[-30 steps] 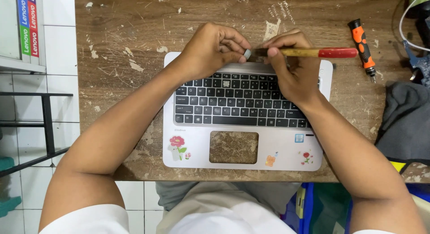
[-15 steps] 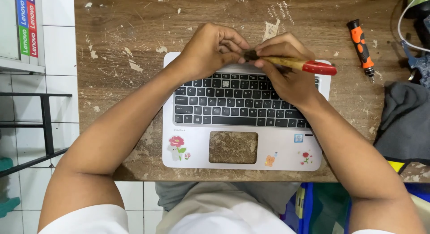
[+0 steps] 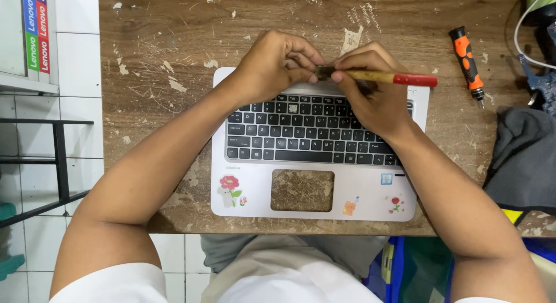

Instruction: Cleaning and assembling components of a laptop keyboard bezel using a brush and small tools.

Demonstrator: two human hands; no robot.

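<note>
Both hands together at upper centre of frame, above keyboard. Right hand [image 3: 376,100] clamps yellow-shafted brush with red end [image 3: 385,77]; left hand [image 3: 278,65] pinches its dark tip. Below: silver laptop base with stickers [image 3: 231,193]. Orange-black screwdriver [image 3: 467,59] upper right on worn wooden table [image 3: 156,59].

Both hands meet over the far edge of the silver laptop base with black keys [image 3: 313,164], which lies on the scarred wooden table [image 3: 162,59]. The left hand [image 3: 278,65] touches the right hand [image 3: 376,97], which holds a yellow-and-red-handled brush [image 3: 394,78]. Right of the hands lie an orange-and-black screwdriver [image 3: 468,62] and a grey cloth [image 3: 524,158].
</note>
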